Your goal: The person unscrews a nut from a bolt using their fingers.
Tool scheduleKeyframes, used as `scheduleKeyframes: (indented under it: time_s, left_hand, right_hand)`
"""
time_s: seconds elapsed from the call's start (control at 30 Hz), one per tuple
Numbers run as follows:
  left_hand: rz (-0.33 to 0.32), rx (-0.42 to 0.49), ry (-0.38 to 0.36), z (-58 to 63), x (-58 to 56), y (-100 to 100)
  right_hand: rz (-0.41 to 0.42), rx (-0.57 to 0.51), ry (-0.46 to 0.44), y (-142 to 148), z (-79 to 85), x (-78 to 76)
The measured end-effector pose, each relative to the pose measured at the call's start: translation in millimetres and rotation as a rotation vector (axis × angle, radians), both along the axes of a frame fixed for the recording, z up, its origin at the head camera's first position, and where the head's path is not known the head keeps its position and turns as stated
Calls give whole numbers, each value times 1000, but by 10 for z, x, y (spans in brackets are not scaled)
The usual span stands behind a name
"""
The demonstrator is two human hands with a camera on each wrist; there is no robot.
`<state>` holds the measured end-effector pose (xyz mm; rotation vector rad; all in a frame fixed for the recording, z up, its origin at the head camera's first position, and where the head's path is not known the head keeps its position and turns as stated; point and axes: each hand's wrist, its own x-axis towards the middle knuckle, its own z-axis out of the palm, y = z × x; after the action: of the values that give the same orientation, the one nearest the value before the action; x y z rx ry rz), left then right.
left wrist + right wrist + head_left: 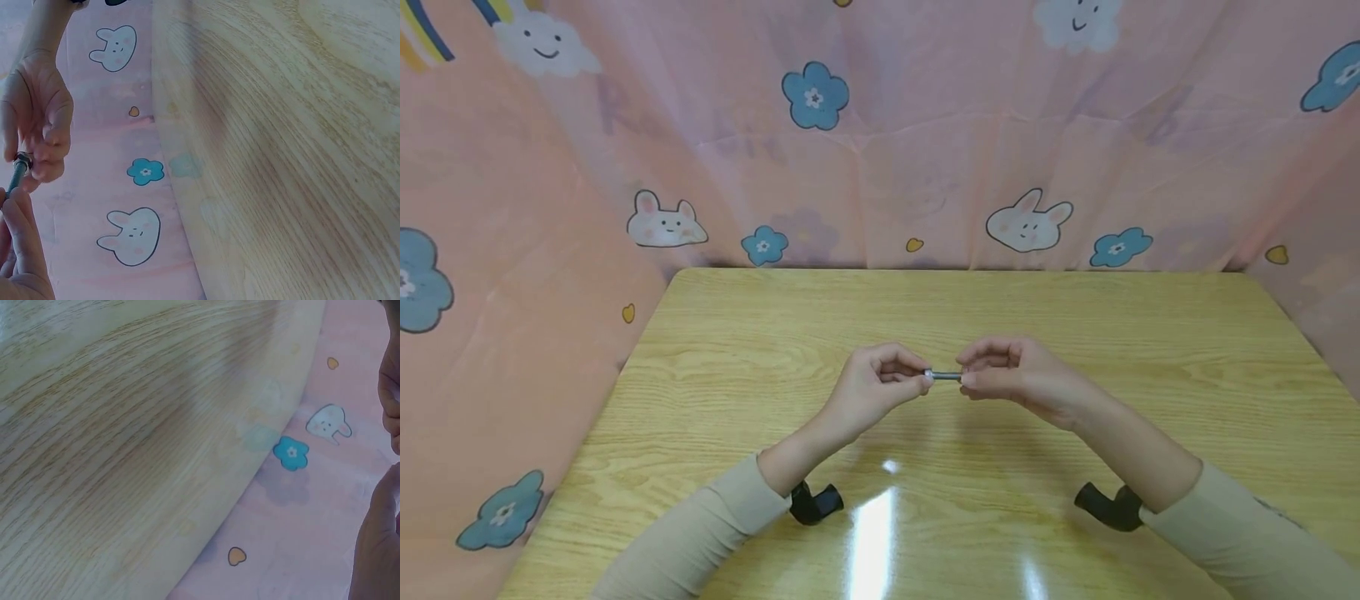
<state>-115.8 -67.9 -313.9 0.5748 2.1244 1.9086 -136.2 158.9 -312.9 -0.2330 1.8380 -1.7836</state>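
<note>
A metal bolt (947,376) with a threaded shank is held level above the table between both hands. My left hand (880,379) pinches its left end between thumb and fingertips. At the other end, the thumb and fingers of my right hand (1018,375) grip it. In the left wrist view, the bolt (17,175) has a wider metal piece, like a nut or head, at the right hand (40,119). The left hand (24,250) covers the near end there. In the right wrist view only parts of both hands show at the right edge.
Below the hands is a wood-grain table (775,325) with bright reflections near its front. A pink patterned cloth (910,183) hangs behind it and along the sides. Black wrist mounts (816,504) sit at both sleeve cuffs.
</note>
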Motion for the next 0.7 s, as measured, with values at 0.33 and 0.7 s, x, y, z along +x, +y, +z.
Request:
scheduleKeyframes:
  time_s: [0.33, 0.7]
  left_hand:
    - [-2, -3, 12, -10, -1, 6]
    - [-1, -7, 16, -4, 3, 2]
  right_hand:
    - [4, 35, 12, -5, 2, -4]
    - [18, 25, 10, 2, -8, -8]
